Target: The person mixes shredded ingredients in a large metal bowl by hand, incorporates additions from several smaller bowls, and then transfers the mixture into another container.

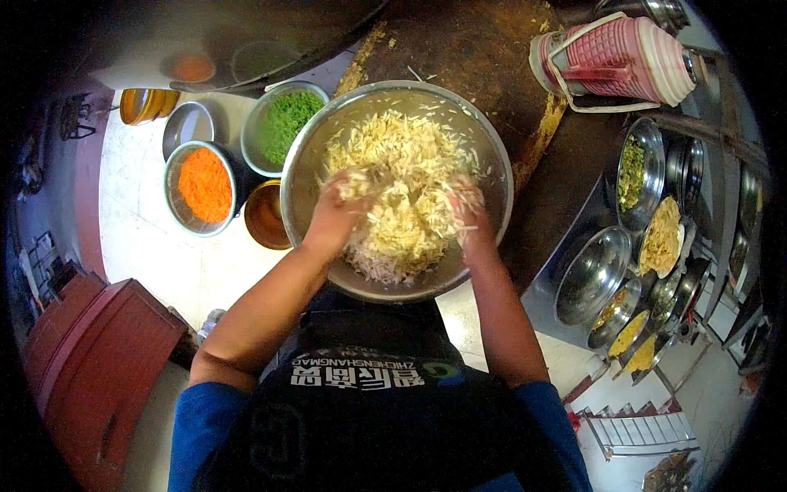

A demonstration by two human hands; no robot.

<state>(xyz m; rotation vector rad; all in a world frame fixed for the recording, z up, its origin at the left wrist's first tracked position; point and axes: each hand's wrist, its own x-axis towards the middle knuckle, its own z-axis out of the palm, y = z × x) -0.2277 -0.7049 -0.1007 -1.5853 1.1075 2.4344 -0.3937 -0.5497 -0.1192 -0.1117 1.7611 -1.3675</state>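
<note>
A wide stainless steel mixing bowl (498,246) stands before me, holding a heap of pale yellow shredded vegetable (406,144). Whiter, finer pieces (393,261) lie at the side of the heap closest to me. My left hand (341,200) is inside the bowl on the left, its fingers curled around some of the shreds. On the right, my right hand (470,206) also grasps shreds, and strands cling to its fingers. Both hands are blurred, and their fingertips are partly hidden in the food.
Left of the bowl are a basket of orange shreds (206,184), a basket of chopped greens (292,126) and a brown bowl (264,215). A worn wooden board (449,43) lies beyond. To the right are a pink thermos (615,61) and several metal bowls, one without food (593,277).
</note>
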